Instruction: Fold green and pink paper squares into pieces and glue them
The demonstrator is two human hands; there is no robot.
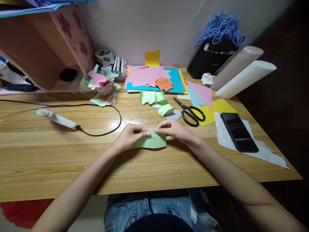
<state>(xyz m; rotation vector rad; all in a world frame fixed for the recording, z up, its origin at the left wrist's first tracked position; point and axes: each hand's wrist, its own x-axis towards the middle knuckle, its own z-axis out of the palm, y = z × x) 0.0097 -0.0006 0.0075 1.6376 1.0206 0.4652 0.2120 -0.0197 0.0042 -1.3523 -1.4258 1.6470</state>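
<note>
Between my two hands is a piece of light green paper [151, 143], with a small pointed fold standing at its upper middle. My left hand [131, 135] pinches the paper just left of that fold, thumb and fingers closed. From the right, my right hand [172, 129] pinches the other side of the fold with its fingertips. The paper's lower edge curves a little above the table. Beyond my hands lie folded light green paper pieces [160, 102], partly over a lilac sheet [174, 113]. Black-handled scissors [190, 112] rest to their right.
A stack of coloured paper [178, 79] bears an orange paper flower [164, 84]. A phone [238, 132] lies on torn white paper [267, 151] at right. A corded white glue gun-like tool [58, 119] lies at left. A cup [106, 87] holds paper scraps.
</note>
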